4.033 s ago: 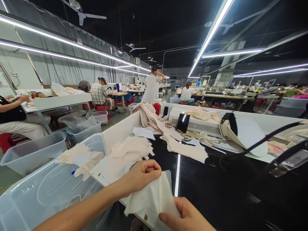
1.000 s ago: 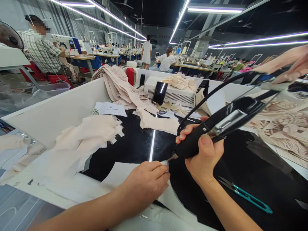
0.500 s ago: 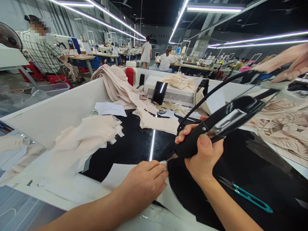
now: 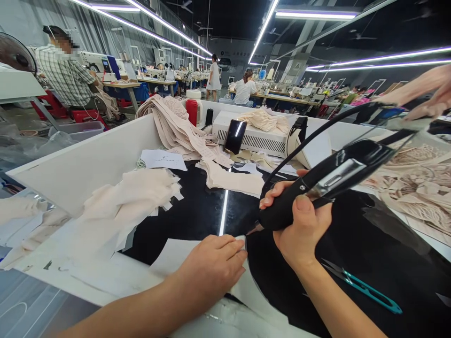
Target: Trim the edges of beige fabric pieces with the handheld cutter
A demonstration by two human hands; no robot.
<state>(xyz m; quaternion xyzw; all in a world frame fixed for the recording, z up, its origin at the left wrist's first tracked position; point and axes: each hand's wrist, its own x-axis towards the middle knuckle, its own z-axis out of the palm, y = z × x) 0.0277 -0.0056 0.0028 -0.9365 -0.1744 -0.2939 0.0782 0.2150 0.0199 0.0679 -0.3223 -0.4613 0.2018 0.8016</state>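
My right hand (image 4: 303,225) is wrapped round a black hot knife cutter (image 4: 317,183), a corded hand tool with a silver metal plate on its side. Its narrow blade points down and left, close to the fingertips of my left hand (image 4: 218,263). Those fingers are pressed together over the edge of a white sheet (image 4: 176,253) on the glossy black work surface (image 4: 197,206). Whether the blade touches the sheet, I cannot tell. Teal-handled thread snips (image 4: 369,288) lie to the right of my right forearm.
Cut cream fabric pieces (image 4: 130,192) are piled on the left. Behind are a phone (image 4: 235,136), a white vented box (image 4: 260,136) and a red thread cone (image 4: 192,111). Another person's hand (image 4: 419,94) reaches in at upper right, near more fabric (image 4: 419,188).
The whole view has shifted slightly. Both hands and the cutter keep nearly the same place against the black surface.
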